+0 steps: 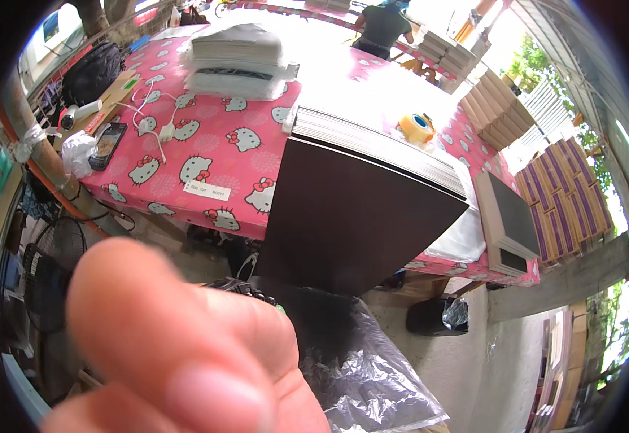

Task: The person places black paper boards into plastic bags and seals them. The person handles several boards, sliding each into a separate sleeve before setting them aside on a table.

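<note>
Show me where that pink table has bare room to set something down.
Pink cat-print tablecloth shows bare between the white cord at left, dark brown panel at right, white stack behind and paper strip in front. Crowded: left end, with black phone and white plastic bag; right end, with dark-topped stack. A blurred hand hides the lower left.

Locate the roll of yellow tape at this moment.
In the head view, the roll of yellow tape lies right of centre in the upper half, just beyond the white-edged stack with the large dark panel.
</note>
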